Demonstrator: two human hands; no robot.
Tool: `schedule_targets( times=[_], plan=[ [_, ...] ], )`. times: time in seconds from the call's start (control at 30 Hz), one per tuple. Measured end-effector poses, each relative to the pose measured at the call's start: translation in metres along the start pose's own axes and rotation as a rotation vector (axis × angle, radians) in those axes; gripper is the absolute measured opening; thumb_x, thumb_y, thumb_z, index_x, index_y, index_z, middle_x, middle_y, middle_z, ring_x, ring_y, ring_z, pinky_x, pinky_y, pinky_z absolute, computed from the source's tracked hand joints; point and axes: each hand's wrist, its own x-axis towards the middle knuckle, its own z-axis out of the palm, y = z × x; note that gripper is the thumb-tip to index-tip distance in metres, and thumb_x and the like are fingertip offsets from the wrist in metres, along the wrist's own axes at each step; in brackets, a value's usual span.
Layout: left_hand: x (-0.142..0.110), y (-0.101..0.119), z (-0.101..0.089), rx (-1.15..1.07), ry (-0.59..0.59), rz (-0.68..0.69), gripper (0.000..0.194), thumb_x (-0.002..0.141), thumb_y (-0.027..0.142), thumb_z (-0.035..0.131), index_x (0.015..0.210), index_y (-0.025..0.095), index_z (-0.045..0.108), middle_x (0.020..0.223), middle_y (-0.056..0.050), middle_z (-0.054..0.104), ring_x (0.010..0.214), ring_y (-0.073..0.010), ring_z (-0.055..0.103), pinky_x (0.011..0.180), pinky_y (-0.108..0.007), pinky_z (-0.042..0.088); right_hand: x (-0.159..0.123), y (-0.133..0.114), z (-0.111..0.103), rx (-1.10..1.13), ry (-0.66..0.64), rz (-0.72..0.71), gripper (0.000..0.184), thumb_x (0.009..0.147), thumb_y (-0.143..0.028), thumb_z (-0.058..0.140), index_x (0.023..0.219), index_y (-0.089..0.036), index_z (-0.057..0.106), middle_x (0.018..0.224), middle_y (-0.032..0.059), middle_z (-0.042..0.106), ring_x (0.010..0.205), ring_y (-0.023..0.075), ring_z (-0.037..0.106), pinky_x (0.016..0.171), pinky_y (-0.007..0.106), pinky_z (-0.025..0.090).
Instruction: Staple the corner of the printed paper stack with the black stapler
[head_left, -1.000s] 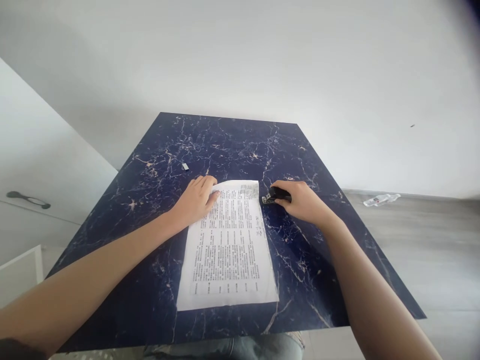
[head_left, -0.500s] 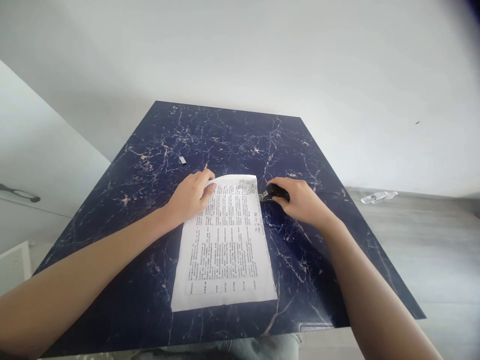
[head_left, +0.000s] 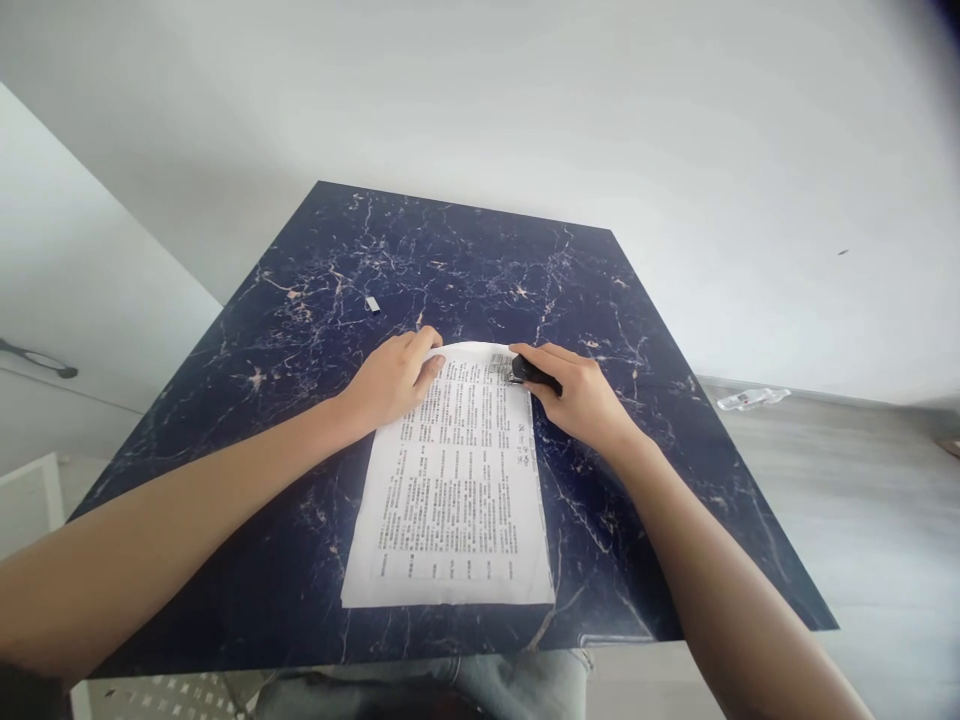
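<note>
Printed white sheets [head_left: 454,480] lie stacked on the dark blue marbled table [head_left: 450,250], their far edge bowed up a little. My left hand [head_left: 397,375] grips the far left corner of the sheets, thumb on top and fingers over the edge. In my right hand [head_left: 574,390] is a black stapler [head_left: 536,373], my fingers wrapped round it. The stapler's front end sits over the far right corner of the sheets. Whether its jaws are pressed together I cannot tell.
A small white-and-dark block [head_left: 373,305] lies on the table beyond my left hand. On the floor to the right is a clear plastic packet [head_left: 754,399]. A pale wall [head_left: 480,100] stands behind the table's far edge.
My right hand has moved the stapler left, from beside the sheets' right edge to over their far right corner. My left hand still holds the far left corner.
</note>
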Motion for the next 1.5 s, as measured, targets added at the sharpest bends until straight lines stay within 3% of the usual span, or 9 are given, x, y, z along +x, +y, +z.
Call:
schedule_targets(
  times=[0.2,0.33,0.4,0.57,1.5],
  plan=[
    [0.001,0.001,0.001,-0.011,-0.003,-0.004,0.013,0.107,0.028,0.043,0.113,0.022,0.054,0.103,-0.01,0.069,0.091,-0.0255,0.066,0.08,-0.042,0.05,0.001,0.001,0.001,-0.01,0.01,-0.009,0.053,0.097,-0.017,0.051,0.148,-0.029,0.061,0.118,0.008,0.071,0.109,0.0264,0.067,0.098,0.044,0.052],
    [0.0,0.0,0.001,-0.001,-0.01,-0.001,0.012,0.107,0.028,0.045,0.112,0.022,0.054,0.103,-0.01,0.069,0.091,-0.0253,0.066,0.081,-0.042,0.051,0.003,-0.002,0.0,0.029,0.037,-0.001,0.047,0.099,-0.034,0.06,0.145,-0.028,0.064,0.12,0.0087,0.073,0.109,0.0287,0.066,0.097,0.047,0.052],
    [-0.001,-0.001,0.0,0.009,-0.012,0.006,0.013,0.107,0.028,0.045,0.112,0.022,0.054,0.104,-0.01,0.069,0.091,-0.0254,0.066,0.081,-0.042,0.051,0.006,-0.004,0.001,0.062,0.086,0.033,0.04,0.104,-0.039,0.054,0.139,-0.027,0.069,0.118,0.0086,0.074,0.108,0.0278,0.067,0.096,0.046,0.052],
    [-0.003,0.001,0.0,0.027,-0.01,0.006,0.014,0.107,0.03,0.045,0.114,0.021,0.055,0.104,-0.01,0.069,0.095,-0.0261,0.067,0.084,-0.042,0.052,0.01,-0.007,0.009,0.027,0.143,0.107,0.044,0.112,-0.038,0.036,0.124,-0.025,0.076,0.117,0.0073,0.077,0.11,0.0273,0.068,0.098,0.047,0.05],
    [-0.002,0.002,0.003,0.059,0.007,-0.015,0.015,0.107,0.028,0.046,0.116,0.02,0.055,0.105,-0.01,0.069,0.094,-0.0258,0.066,0.085,-0.042,0.052,0.012,-0.018,0.012,-0.168,0.077,0.113,0.043,0.112,-0.034,0.033,0.118,-0.028,0.075,0.117,0.0078,0.076,0.107,0.0306,0.065,0.089,0.049,0.045]
  ],
)
